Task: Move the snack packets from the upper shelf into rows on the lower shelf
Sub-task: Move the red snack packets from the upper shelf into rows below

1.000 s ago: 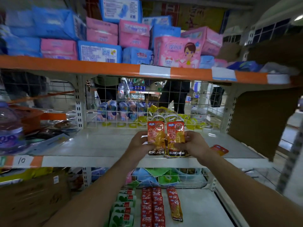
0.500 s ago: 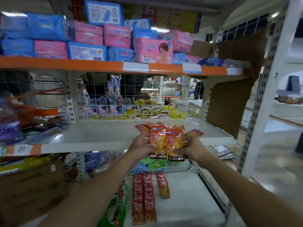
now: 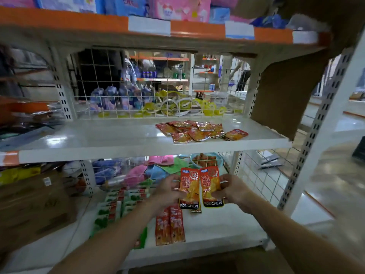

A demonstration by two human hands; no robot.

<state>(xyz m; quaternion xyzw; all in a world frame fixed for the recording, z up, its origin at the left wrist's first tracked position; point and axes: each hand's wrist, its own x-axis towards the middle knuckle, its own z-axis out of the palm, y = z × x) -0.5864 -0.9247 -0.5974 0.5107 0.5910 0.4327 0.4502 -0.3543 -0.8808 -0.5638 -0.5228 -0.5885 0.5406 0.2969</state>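
2 upright orange packets (image 3: 199, 187) above lower shelf (image 3: 227, 224); loose pile (image 3: 199, 131) on upper shelf (image 3: 118, 139).

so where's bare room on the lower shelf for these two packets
Bare white lower shelf lies right of the red packet rows, beneath the right hand. Left of those rows it is crowded with green packets, then boxes.

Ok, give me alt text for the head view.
Both hands, left hand and right hand, hold orange snack packets upright above the lower shelf, over red packet rows. A loose pile of packets remains on the upper shelf.
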